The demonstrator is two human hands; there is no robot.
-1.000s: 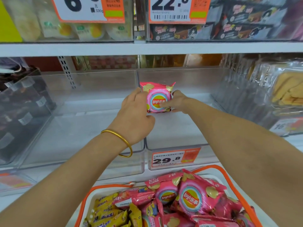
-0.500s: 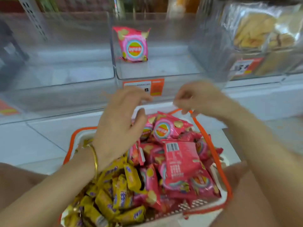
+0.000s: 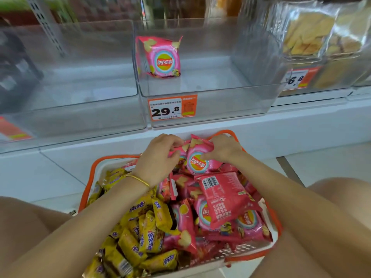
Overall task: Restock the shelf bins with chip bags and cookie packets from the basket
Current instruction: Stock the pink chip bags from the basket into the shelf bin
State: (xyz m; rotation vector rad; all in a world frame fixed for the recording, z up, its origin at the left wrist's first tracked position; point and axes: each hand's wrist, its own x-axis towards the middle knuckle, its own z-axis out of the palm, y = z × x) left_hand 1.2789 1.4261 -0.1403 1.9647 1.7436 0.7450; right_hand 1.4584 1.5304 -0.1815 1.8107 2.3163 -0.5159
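Lay's on chip bag (image 3: pixel 163 60); 29.8 on price tag (image 3: pixel 172 109).

Both forearms extended forward, converging. Left hand (image 3: pixel 158 159) palm down, fingers curled onto chip bags (image 3: pixel 197 163). Right hand (image 3: pixel 224 149) pinching same, thumb on front.

A white shelf (image 3: pixel 301 125) is seen running across the view. Clear bins are set on it side by side along its front edge: a left bin (image 3: pixel 80 121), a middle bin (image 3: pixel 230 105) touching it, and a right bin (image 3: pixel 329 83) just beside. A price tag (image 3: pixel 172 109) reading 29.8 is fixed to the middle bin's front wall. A dark bin (image 3: pixel 18 63) is set at the shelf's left end.
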